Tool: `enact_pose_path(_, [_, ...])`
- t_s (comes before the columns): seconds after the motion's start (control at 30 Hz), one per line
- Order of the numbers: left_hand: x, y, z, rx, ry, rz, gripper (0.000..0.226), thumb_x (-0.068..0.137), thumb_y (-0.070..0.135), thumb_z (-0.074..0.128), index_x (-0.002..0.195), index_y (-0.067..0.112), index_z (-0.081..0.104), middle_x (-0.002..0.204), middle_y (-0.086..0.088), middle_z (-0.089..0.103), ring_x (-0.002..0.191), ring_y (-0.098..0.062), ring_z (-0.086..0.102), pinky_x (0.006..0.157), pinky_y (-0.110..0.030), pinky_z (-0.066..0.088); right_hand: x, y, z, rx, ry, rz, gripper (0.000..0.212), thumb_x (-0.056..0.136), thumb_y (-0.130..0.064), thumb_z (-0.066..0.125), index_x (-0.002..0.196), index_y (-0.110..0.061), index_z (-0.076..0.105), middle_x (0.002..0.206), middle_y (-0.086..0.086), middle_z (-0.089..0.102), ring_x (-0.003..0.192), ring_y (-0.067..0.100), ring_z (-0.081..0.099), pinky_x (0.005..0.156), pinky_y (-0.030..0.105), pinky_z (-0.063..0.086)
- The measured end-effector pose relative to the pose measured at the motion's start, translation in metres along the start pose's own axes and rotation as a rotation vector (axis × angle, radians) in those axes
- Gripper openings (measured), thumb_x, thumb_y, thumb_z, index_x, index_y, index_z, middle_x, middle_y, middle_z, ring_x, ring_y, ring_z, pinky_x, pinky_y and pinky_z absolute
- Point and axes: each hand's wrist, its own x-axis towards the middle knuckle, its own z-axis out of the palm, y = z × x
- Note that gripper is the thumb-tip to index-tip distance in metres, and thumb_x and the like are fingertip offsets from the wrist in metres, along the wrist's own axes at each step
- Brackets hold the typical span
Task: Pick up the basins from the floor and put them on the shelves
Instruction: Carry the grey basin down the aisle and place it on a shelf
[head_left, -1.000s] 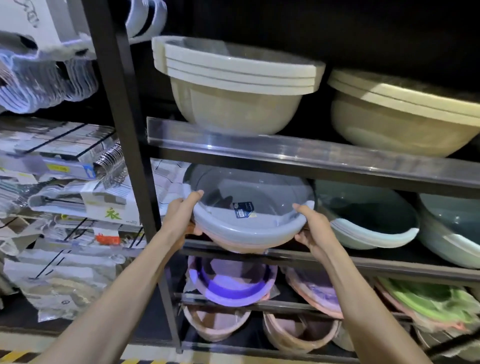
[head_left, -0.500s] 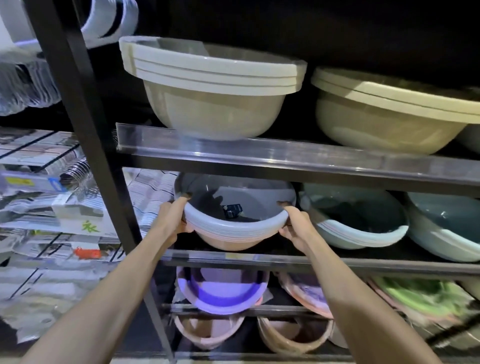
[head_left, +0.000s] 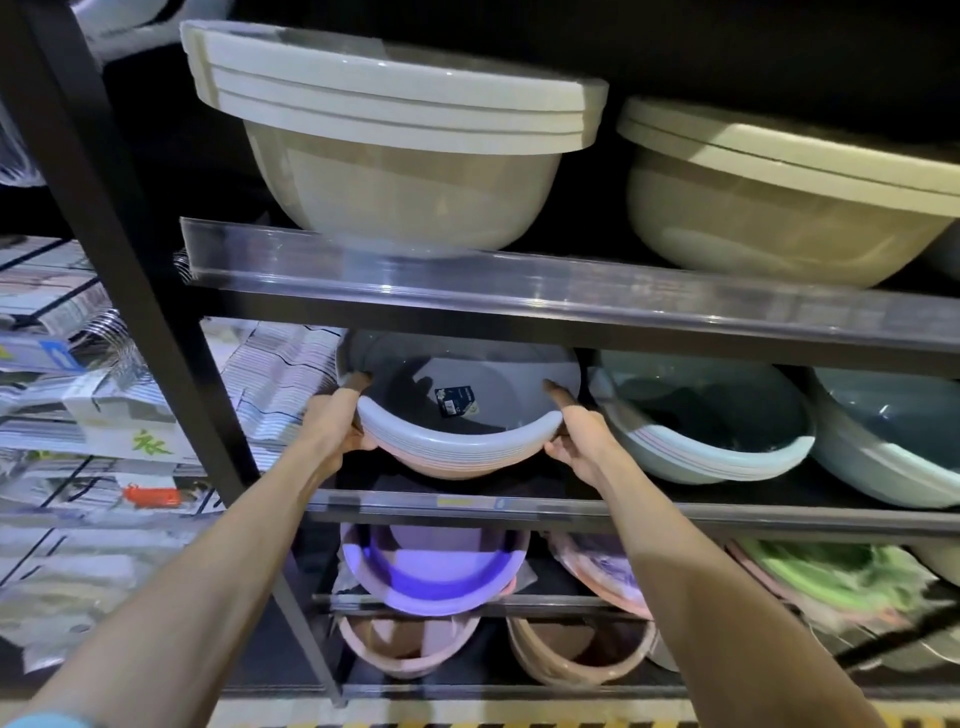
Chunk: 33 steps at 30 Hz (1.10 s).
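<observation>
- Two hands on one stack of basins (head_left: 457, 415), mid shelf (head_left: 571, 506), left end.
- L hand (head_left: 335, 428) grasping left rim, thumb over the lip, fingers under.
- R hand (head_left: 579, 439) grasping right rim, thumb on top edge, fingers curled below.
- Stack tilted w/ mouth toward camera; pale grey-blue on top, pinkish ones beneath; dark label (head_left: 456, 401) inside.
- Can't tell if stack bottom rests on shelf or is just above it.
- Just right of it: pale green basins (head_left: 701, 441), also tilted; further right a blue-grey one (head_left: 893, 447).
- Top shelf (head_left: 519, 291): grey stack (head_left: 395, 156) left, cream stack (head_left: 779, 208) right, upright.
- Below: purple basin (head_left: 431, 571), pink ones (head_left: 410, 644) under it, green (head_left: 831, 577) far right.
- Left of black post (head_left: 130, 260): packaged goods (head_left: 78, 405), blurry.
</observation>
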Motion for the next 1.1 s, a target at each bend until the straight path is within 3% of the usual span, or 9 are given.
enact_pose_path(0.1, [0.002, -0.008, -0.001, 0.004, 0.006, -0.001, 0.056, 0.086, 0.037, 0.064, 0.120, -0.007, 0.058, 0.083, -0.015, 0.063, 0.070, -0.026, 0.063, 0.042, -0.027, 0.052, 0.004, 0.004, 0.000, -0.012, -0.008, -0.007, 0.050, 0.078, -0.047, 0.080, 0.093, -0.004, 0.058, 0.053, 0.004, 0.053, 0.047, 0.015, 0.052, 0.051, 0.025, 0.055])
enact_pose_path(0.17, [0.002, -0.012, -0.002, -0.013, 0.000, 0.012, 0.062, 0.081, 0.037, 0.066, 0.121, -0.009, 0.056, 0.078, -0.013, 0.062, 0.066, -0.025, 0.063, 0.041, -0.027, 0.052, 0.006, 0.007, 0.000, -0.024, -0.002, -0.018, 0.054, 0.078, -0.050, 0.079, 0.097, -0.003, 0.059, 0.068, 0.009, 0.053, 0.059, 0.019, 0.050, 0.055, 0.027, 0.056])
enact_pose_path(0.27, [0.000, -0.014, -0.003, -0.032, -0.014, 0.036, 0.076, 0.073, 0.049, 0.072, 0.122, -0.007, 0.055, 0.077, -0.011, 0.061, 0.064, -0.023, 0.063, 0.045, -0.028, 0.053, 0.004, 0.008, 0.000, -0.036, -0.018, -0.027, 0.055, 0.078, -0.056, 0.077, 0.090, -0.006, 0.057, 0.067, 0.009, 0.047, 0.055, 0.018, 0.046, 0.052, 0.027, 0.055])
enact_pose_path(0.33, [-0.003, -0.014, -0.006, -0.023, -0.043, 0.051, 0.081, 0.073, 0.060, 0.074, 0.124, -0.001, 0.056, 0.079, -0.010, 0.062, 0.063, -0.022, 0.065, 0.049, -0.030, 0.055, -0.001, 0.007, -0.004, -0.055, -0.070, -0.037, 0.057, 0.079, -0.058, 0.074, 0.092, -0.006, 0.058, 0.069, 0.007, 0.057, 0.058, 0.017, 0.058, 0.057, 0.030, 0.057])
enact_pose_path(0.43, [-0.016, -0.015, -0.015, 0.056, -0.129, 0.059, 0.091, 0.068, 0.069, 0.075, 0.129, 0.006, 0.049, 0.089, -0.015, 0.068, 0.064, -0.028, 0.072, 0.052, -0.034, 0.056, -0.015, 0.011, -0.013, -0.079, -0.129, -0.074, 0.057, 0.087, -0.050, 0.070, 0.119, -0.004, 0.059, 0.095, 0.014, 0.075, 0.087, 0.029, 0.075, 0.067, 0.035, 0.060])
enact_pose_path(0.6, [-0.046, -0.037, -0.033, 0.257, -0.253, 0.199, 0.106, 0.060, 0.067, 0.084, 0.147, 0.035, 0.032, 0.104, -0.007, 0.073, 0.079, -0.026, 0.077, 0.058, -0.040, 0.061, -0.047, 0.033, -0.030, -0.258, -0.200, -0.215, 0.092, 0.083, -0.044, 0.078, 0.155, -0.022, 0.025, 0.119, 0.011, 0.069, 0.099, 0.022, 0.073, 0.081, 0.035, 0.061])
enact_pose_path(0.7, [-0.059, -0.046, -0.035, 0.510, -0.197, 0.336, 0.116, 0.055, 0.073, 0.082, 0.149, 0.054, 0.017, 0.101, 0.005, 0.068, 0.087, -0.017, 0.073, 0.065, -0.038, 0.061, -0.063, 0.046, -0.025, -0.501, -0.134, -0.314, 0.105, 0.075, -0.050, 0.082, 0.157, -0.036, 0.019, 0.122, 0.000, 0.063, 0.108, 0.018, 0.067, 0.095, 0.040, 0.054])
enact_pose_path(0.8, [-0.064, -0.049, -0.026, 0.690, -0.098, 0.426, 0.120, 0.050, 0.085, 0.072, 0.149, 0.055, 0.011, 0.095, 0.008, 0.064, 0.088, -0.008, 0.065, 0.077, -0.040, 0.056, -0.068, 0.053, -0.010, -0.595, -0.064, -0.396, 0.103, 0.070, -0.054, 0.082, 0.153, -0.037, 0.024, 0.113, -0.002, 0.062, 0.110, 0.015, 0.060, 0.088, 0.032, 0.046])
enact_pose_path(1.1, [-0.062, -0.055, -0.012, 0.907, 0.070, 0.473, 0.124, 0.058, 0.095, 0.052, 0.154, 0.039, -0.003, 0.075, 0.012, 0.063, 0.068, -0.006, 0.061, 0.056, -0.035, 0.052, -0.063, 0.057, 0.000, -0.747, 0.062, -0.460, 0.098, 0.063, -0.071, 0.073, 0.143, -0.035, 0.031, 0.105, -0.008, 0.065, 0.103, 0.017, 0.061, 0.092, 0.047, 0.050])
